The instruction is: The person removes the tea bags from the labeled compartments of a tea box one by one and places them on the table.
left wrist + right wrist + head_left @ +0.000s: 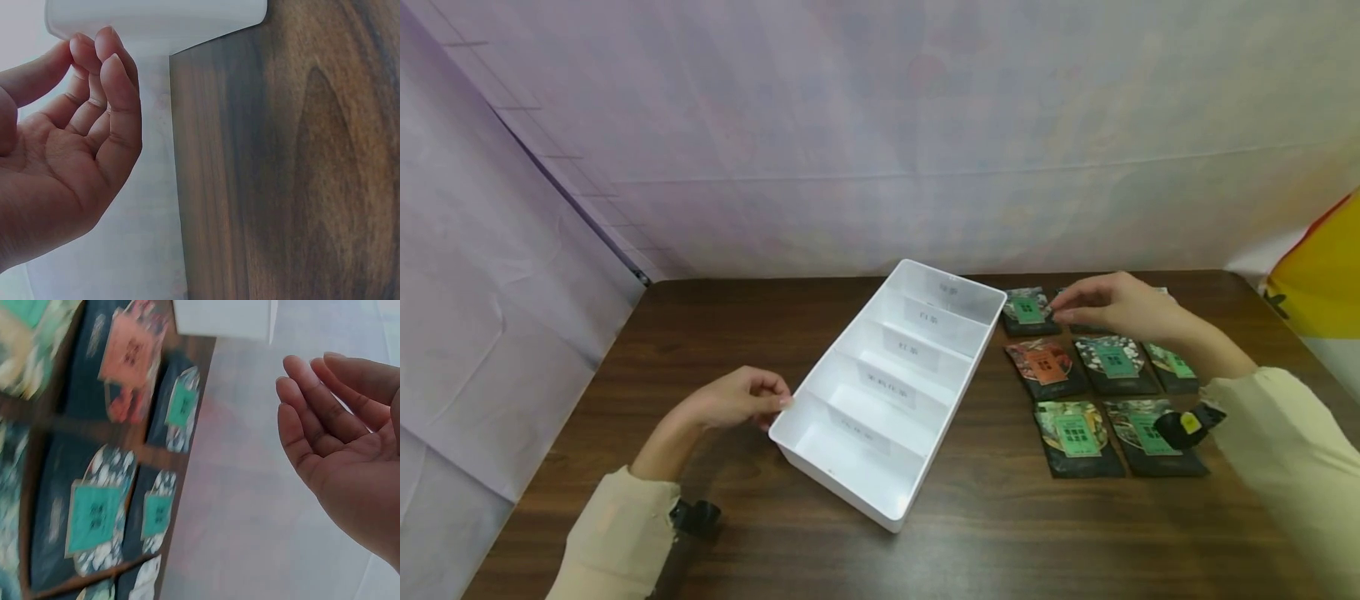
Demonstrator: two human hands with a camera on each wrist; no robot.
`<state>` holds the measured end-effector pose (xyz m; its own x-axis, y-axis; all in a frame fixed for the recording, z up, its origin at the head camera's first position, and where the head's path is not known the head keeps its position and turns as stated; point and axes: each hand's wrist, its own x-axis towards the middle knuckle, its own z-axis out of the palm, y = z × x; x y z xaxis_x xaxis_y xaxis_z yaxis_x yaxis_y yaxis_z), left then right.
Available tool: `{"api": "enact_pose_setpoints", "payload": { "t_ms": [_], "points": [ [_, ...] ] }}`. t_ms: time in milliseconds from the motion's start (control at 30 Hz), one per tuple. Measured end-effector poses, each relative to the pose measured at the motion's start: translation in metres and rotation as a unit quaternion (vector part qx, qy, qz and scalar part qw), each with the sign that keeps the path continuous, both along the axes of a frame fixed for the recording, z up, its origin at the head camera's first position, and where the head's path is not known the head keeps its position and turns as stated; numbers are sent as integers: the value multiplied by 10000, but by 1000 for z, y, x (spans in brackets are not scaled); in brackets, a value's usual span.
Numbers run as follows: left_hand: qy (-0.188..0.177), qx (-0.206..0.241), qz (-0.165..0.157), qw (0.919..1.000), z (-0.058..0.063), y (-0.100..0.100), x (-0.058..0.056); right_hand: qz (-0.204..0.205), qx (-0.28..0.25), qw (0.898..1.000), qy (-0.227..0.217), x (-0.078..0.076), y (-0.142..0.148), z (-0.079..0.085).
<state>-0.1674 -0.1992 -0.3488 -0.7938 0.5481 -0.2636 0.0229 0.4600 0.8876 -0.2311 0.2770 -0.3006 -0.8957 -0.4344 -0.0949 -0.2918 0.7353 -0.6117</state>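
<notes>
A long white divided box (951, 415) lies at an angle on the table, with labels on its crosswise dividers. At its near left corner my left hand (737, 398) pinches the rim between thumb and fingertips; the left wrist view shows those fingers (119, 87) curled at the box wall (162, 22). My right hand (1123, 308) hovers over the back row of dark packets, thumb apart from loosely bent fingers (325, 419), with nothing between them. Close by its fingertips lies a green-labelled packet (1028, 311). The hand hides part of the packets behind it.
In rows right of the box lie several dark packets, among them an orange-labelled packet (1047, 368), a teal-labelled packet (1116, 364) and a front green-labelled packet (1078, 439). Behind the brown table (700, 333) hangs a pale cloth (850, 142). Yellow fabric (1318, 283) hangs at far right.
</notes>
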Motion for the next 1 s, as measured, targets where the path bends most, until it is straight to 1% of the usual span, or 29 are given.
{"api": "enact_pose_setpoints", "payload": {
  "t_ms": [133, 300, 467, 600, 767, 867, 1000],
  "points": [
    [5, -29, 18, 10000, 0, 0, 0, 137, -131, 9998, 76, -4, -16, 1],
    [10, -44, 29, 10000, 0, -1, 0, 273, -254, 9993, 103, -10, -34, -4],
    [60, -43, 15, 10000, 0, 0, 0, 360, -544, 9979, -23, -15, -50, -9],
    [54, -42, 41, 10000, 2, 1, 1, 510, -819, 9953, 32, -18, -62, -11],
    [19, -6, 60, 10000, 2, 2, 1, 462, -1036, 9935, 69, -20, -75, -14],
    [8, 6, 67, 10000, 1, 2, 1, 380, -1124, 9929, -69, -21, -80, -16],
    [65, -10, 21, 10000, 1, 2, 1, 376, -1063, 9934, -195, -22, -86, -20]
  ]
}}
